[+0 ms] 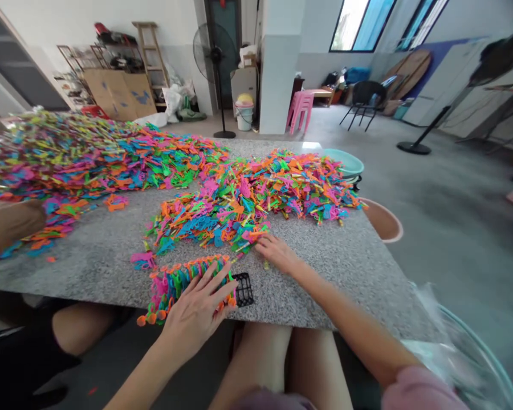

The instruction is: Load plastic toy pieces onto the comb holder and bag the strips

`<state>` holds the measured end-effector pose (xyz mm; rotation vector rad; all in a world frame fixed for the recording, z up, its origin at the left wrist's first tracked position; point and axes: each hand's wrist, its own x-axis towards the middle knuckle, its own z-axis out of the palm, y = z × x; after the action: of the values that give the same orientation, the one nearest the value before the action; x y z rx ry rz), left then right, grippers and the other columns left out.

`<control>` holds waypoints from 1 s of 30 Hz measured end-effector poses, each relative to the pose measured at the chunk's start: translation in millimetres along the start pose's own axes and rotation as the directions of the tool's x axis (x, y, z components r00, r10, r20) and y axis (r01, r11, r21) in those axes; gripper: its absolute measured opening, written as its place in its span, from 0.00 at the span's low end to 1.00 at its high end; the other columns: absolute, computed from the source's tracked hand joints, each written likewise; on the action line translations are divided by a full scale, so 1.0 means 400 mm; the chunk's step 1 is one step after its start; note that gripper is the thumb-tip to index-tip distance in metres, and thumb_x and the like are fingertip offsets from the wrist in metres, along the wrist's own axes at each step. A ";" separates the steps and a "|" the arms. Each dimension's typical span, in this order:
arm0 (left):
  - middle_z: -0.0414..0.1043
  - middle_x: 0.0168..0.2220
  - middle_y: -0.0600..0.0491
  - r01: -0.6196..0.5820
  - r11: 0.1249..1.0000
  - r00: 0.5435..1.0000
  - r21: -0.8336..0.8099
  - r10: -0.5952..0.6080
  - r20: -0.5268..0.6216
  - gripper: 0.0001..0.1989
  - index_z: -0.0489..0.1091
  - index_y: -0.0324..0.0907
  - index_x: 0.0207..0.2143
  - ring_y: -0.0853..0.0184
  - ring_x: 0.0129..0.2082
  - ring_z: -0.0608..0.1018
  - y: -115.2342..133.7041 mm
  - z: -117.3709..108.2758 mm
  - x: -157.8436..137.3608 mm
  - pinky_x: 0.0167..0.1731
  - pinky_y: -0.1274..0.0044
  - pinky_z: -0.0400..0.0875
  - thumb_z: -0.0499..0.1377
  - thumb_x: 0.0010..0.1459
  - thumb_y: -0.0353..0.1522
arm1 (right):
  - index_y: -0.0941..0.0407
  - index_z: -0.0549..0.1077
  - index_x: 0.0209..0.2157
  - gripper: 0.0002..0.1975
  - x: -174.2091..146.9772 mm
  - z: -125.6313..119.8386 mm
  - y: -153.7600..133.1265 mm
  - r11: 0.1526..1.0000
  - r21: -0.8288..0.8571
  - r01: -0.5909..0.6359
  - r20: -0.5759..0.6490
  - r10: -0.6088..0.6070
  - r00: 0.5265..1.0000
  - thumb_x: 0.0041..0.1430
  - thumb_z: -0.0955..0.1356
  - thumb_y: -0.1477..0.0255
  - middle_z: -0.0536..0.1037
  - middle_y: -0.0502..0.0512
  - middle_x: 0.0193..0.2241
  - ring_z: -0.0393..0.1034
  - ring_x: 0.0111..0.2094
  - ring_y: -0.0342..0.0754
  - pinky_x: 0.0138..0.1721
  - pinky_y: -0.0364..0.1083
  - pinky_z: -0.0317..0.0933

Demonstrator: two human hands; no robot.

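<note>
My left hand (200,306) lies with fingers stretched over a black grid rack (243,289) near the table's front edge. Small plastic pieces (177,283) in pink, blue, green and orange stand in it in tight rows, with round orange ends along both sides. Part of the rack is hidden beneath my palm. At the near edge of the middle pile (235,199), my right hand (277,253) has its fingers closed around an orange-pink plastic piece (255,234). A thin stick-like piece (237,258) lies between my hands.
A larger heap (89,151) of similar pieces covers the back left of the granite table (325,267). Another person's arm (12,222) reaches in from the left. Beyond the right edge are a teal basin (344,161) and a pinkish basin (382,219); a fan (216,57) stands behind.
</note>
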<state>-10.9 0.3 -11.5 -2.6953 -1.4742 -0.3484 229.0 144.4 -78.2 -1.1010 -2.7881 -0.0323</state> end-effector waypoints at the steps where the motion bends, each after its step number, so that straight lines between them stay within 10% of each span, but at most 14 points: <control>1: 0.55 0.67 0.52 0.000 1.000 1.000 -0.001 0.000 0.002 0.17 0.68 0.51 0.55 0.54 0.65 0.60 -0.001 0.002 0.000 0.56 0.60 0.66 0.51 0.66 0.39 | 0.56 0.72 0.46 0.14 -0.036 -0.005 0.031 1.000 0.012 0.013 0.019 -0.013 1.000 0.64 0.60 0.80 0.72 0.61 0.53 0.56 0.61 0.52 0.58 0.53 0.56; 7: 0.55 0.66 0.52 0.003 1.000 1.000 -0.014 -0.003 -0.017 0.18 0.68 0.51 0.55 0.52 0.64 0.62 -0.006 0.005 0.000 0.54 0.58 0.69 0.50 0.67 0.40 | 0.52 0.73 0.50 0.24 -0.207 -0.028 0.120 0.955 0.203 -0.218 -0.031 0.229 0.973 0.56 0.60 0.85 0.68 0.56 0.59 0.55 0.63 0.52 0.60 0.57 0.53; 10: 0.56 0.66 0.52 -0.006 1.000 1.000 -0.005 0.006 -0.010 0.17 0.68 0.51 0.55 0.52 0.64 0.62 -0.008 0.003 0.000 0.54 0.59 0.69 0.50 0.67 0.40 | 0.57 0.73 0.47 0.14 -0.220 -0.016 0.101 0.784 0.255 -0.567 -0.068 0.599 0.798 0.59 0.66 0.71 0.74 0.63 0.49 0.69 0.50 0.55 0.49 0.52 0.63; 13: 0.56 0.66 0.51 -0.008 1.000 1.000 0.012 0.008 0.016 0.18 0.68 0.50 0.55 0.53 0.65 0.61 -0.010 -0.003 0.002 0.55 0.59 0.68 0.50 0.67 0.41 | 0.60 0.72 0.42 0.26 -0.191 -0.004 0.087 0.650 0.173 -0.740 0.073 0.741 0.667 0.46 0.74 0.58 0.75 0.63 0.41 0.72 0.40 0.55 0.39 0.48 0.64; 23: 0.54 0.67 0.52 -0.016 1.000 0.997 0.007 0.015 0.070 0.19 0.67 0.51 0.57 0.54 0.66 0.58 -0.013 -0.017 0.005 0.57 0.59 0.67 0.51 0.67 0.42 | 0.57 0.74 0.27 0.08 -0.166 -0.055 0.224 0.681 0.177 -0.711 0.428 0.597 0.679 0.46 0.75 0.70 0.77 0.51 0.26 0.70 0.31 0.46 0.29 0.41 0.55; 30: 0.52 0.68 0.52 -0.007 1.000 0.997 -0.005 0.008 0.081 0.19 0.67 0.50 0.57 0.52 0.66 0.57 -0.010 -0.014 0.001 0.58 0.58 0.65 0.51 0.67 0.42 | 0.56 0.68 0.36 0.14 -0.183 -0.028 0.061 0.464 0.649 -0.603 0.198 0.662 0.723 0.48 0.72 0.69 0.76 0.48 0.25 0.69 0.26 0.43 0.29 0.41 0.58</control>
<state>-15.1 2.1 -6.0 -2.7491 -1.4849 -0.2450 299.6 111.8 -78.3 -1.7277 -1.8046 0.9281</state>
